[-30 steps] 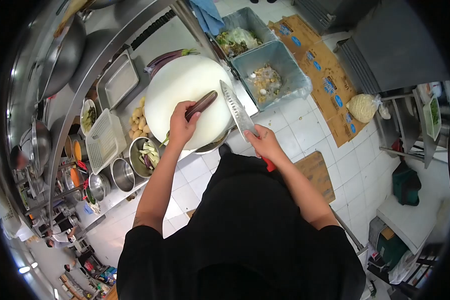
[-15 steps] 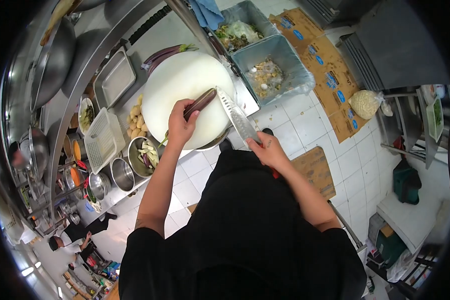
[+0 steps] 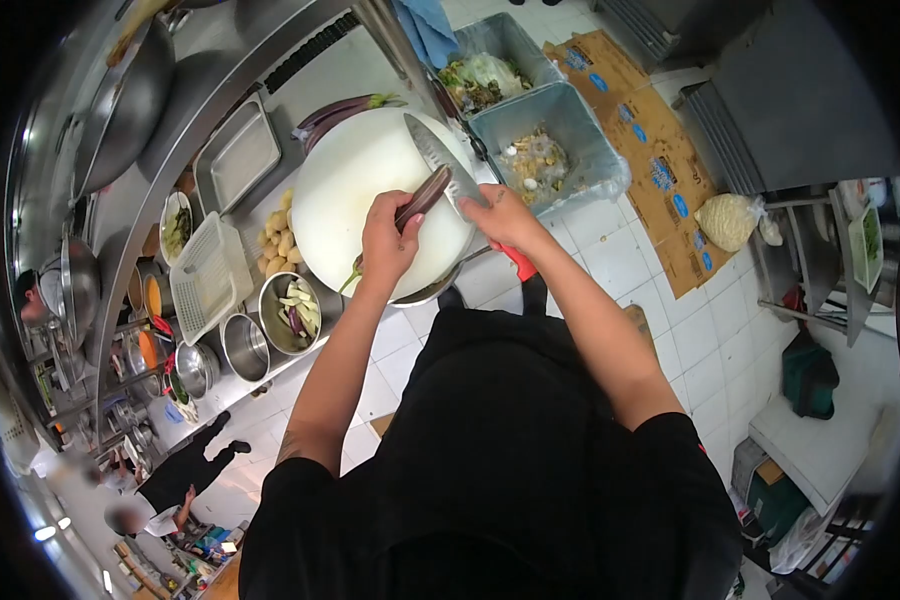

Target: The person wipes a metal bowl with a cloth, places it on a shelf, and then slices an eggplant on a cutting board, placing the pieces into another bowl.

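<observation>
My left hand (image 3: 392,238) is closed round a purple eggplant (image 3: 430,192), its cut end pointing away to the right and its green stem toward me. In my right hand (image 3: 502,215) is a kitchen knife (image 3: 430,150) with a red handle, gripped close to the blade. The wide blade lies beside the eggplant's cut end, tip toward the far side. Both are over a round white cutting board (image 3: 340,170). Whole eggplants (image 3: 340,115) lie behind the board. Cut eggplant pieces fill part of a metal pot (image 3: 268,318) to the left.
Potatoes (image 3: 278,240), a white perforated basket (image 3: 210,280) and a metal tray (image 3: 238,160) stand left of the board. Two lined waste bins (image 3: 595,185) adjoin the counter's right side. Flattened cardboard (image 3: 660,170) covers some floor. Other people (image 3: 175,480) stand at lower left.
My right hand has moved up and in toward the board, carrying the knife further across it, past the eggplant's end. My left hand with the eggplant has shifted slightly right.
</observation>
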The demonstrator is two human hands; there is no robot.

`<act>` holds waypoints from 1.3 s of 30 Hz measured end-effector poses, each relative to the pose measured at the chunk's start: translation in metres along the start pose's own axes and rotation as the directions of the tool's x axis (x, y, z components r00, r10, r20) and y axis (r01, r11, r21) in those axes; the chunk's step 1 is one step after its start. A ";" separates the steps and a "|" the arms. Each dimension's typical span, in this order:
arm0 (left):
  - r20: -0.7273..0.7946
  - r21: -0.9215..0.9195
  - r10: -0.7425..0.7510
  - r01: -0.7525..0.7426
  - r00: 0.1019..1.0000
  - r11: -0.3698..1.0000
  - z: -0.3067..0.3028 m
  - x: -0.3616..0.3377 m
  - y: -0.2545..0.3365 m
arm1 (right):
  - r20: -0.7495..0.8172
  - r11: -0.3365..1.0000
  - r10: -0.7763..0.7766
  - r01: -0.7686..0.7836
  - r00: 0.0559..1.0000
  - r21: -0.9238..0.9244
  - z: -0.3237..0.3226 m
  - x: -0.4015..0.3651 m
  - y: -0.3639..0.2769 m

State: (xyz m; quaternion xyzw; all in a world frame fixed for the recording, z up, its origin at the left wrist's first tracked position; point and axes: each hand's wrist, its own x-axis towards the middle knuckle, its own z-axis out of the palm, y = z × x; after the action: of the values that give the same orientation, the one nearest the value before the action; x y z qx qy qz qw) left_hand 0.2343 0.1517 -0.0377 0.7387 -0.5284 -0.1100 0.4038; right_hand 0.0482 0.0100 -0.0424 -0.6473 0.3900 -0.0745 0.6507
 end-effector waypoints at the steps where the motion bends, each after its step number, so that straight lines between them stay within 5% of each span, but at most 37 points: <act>1: -0.019 -0.003 -0.020 0.020 1.000 1.000 0.003 0.001 0.000 | -0.002 0.999 0.021 -0.021 1.000 0.030 -0.001 0.001 -0.006; 11: -0.074 0.077 -0.066 0.072 0.995 0.994 -0.015 -0.006 0.004 | 0.047 0.988 0.108 -0.112 0.993 0.103 0.001 -0.022 -0.009; 18: -0.053 -0.088 -0.206 0.201 0.977 0.976 -0.018 -0.016 -0.003 | 0.046 0.989 0.122 -0.125 0.991 0.083 0.011 -0.029 -0.013; 39: -0.100 -0.175 -0.199 0.179 0.975 0.968 -0.011 -0.017 -0.011 | 0.143 0.972 0.160 -0.181 0.977 0.152 0.016 -0.031 -0.003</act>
State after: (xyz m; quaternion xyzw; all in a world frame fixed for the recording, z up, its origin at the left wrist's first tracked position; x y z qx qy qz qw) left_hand 0.2415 0.1726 -0.0427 0.7550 -0.4201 -0.1480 0.4812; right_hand 0.0378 0.0408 -0.0293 -0.5590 0.3939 -0.0078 0.7296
